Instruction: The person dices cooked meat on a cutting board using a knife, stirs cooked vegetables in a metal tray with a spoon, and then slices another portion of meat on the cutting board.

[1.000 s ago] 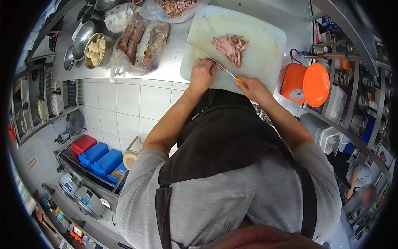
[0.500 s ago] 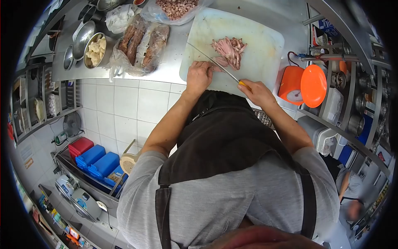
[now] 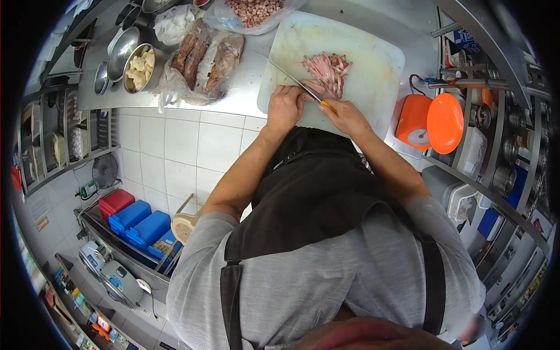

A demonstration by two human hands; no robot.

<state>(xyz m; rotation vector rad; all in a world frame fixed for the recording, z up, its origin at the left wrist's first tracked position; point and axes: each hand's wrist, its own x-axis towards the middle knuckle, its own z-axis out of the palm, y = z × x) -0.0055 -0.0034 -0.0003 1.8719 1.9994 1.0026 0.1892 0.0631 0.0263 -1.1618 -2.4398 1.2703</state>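
Observation:
My right hand [image 3: 348,118] is wrapped round the yellow handle of a long knife [image 3: 284,73]. The blade slants up and left over the cutting board [image 3: 373,64], its tip past the board's left edge. My left hand [image 3: 284,108] rests on the board's lower left with bent fingers beside the blade, against a piece of meat that they mostly hide. Just beyond the blade lies a pile of sliced meat [image 3: 328,73].
Left of the board are bagged roasted meat [image 3: 220,67], a metal pot of pale chunks [image 3: 140,71] and steel bowls [image 3: 123,51]. A bag of diced meat [image 3: 254,10] lies behind. An orange scale [image 3: 414,119] stands right. Part of another person [image 3: 470,328] shows lower right.
The knife and my right hand have shifted left and up, close to my left hand. More slices lie beside the blade than a second ago. The other person has moved mostly out of sight.

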